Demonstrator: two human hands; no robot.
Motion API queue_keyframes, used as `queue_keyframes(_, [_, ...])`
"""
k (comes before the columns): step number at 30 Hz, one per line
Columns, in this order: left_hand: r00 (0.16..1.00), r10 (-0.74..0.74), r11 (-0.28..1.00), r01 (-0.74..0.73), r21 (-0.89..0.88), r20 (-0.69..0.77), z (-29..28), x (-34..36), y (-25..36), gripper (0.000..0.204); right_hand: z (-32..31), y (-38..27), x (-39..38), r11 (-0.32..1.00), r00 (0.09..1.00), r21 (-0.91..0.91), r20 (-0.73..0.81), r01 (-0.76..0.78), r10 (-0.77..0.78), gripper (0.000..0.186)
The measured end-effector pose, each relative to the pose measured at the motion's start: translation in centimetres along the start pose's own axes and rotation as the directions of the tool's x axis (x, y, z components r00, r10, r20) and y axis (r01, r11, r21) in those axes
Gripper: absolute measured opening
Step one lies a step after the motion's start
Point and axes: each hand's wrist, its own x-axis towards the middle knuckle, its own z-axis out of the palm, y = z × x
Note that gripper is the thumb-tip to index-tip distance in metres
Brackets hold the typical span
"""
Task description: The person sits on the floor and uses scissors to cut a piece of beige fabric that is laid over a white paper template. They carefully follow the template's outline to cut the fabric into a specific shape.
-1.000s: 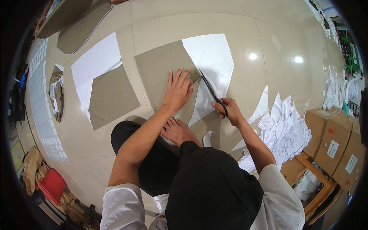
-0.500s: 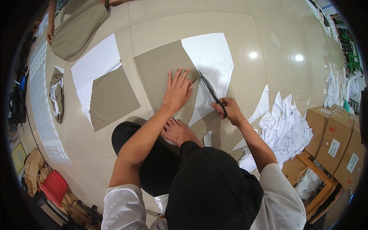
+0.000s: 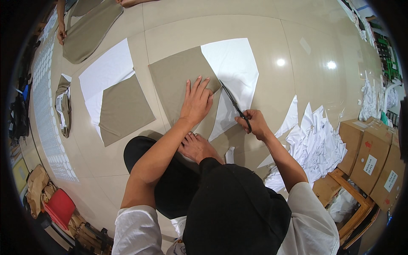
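Note:
My left hand (image 3: 197,102) lies flat on an olive-khaki fabric piece (image 3: 178,70), its fingers stretched out and pressing the cloth to the floor. Beneath that piece a larger white fabric sheet (image 3: 238,63) sticks out to the right. My right hand (image 3: 255,122) grips black scissors (image 3: 231,98) by the handles. Their blades point up and left along the khaki edge, over the white cloth, tips close to my left fingers. How far the blades are apart is hard to see. My bare foot (image 3: 199,148) rests at the near edge of the fabric.
Left of the work, another khaki piece (image 3: 125,112) overlaps a white sheet (image 3: 104,66). White offcuts (image 3: 316,140) are heaped at the right, beside cardboard boxes (image 3: 367,157). At the upper left, another person's hand (image 3: 62,35) touches khaki cloth (image 3: 91,32). A folded bundle (image 3: 63,106) lies farther left.
At the upper left, the other person's hand and the khaki cloth have shifted slightly right and up. My hands and the scissors stay almost in place.

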Motion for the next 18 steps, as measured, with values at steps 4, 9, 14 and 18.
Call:
queue_keyframes(4, [1.000,0.001,1.000,-0.001,0.000,-0.003,-0.1,0.0,0.0,0.014,0.1,-0.5,-0.2,1.000,1.000,0.006,0.013,-0.010,0.009,0.039])
queue_keyframes(9, [1.000,0.003,1.000,-0.003,-0.011,-0.015,0.0,-0.1,0.0,0.014,0.5,-1.2,0.5,0.999,1.000,0.047,0.013,-0.012,0.011,0.042])
queue_keyframes(14, [0.999,0.016,1.000,-0.017,-0.022,-0.033,-0.2,-0.1,0.1,0.015,0.8,-2.0,1.3,0.999,1.000,0.039,0.012,-0.012,0.011,0.043])
queue_keyframes(18, [0.999,0.017,1.000,-0.018,-0.018,-0.038,-0.1,-0.2,0.0,0.016,1.2,-2.5,1.6,0.999,1.000,0.039,0.009,-0.018,0.018,0.043])
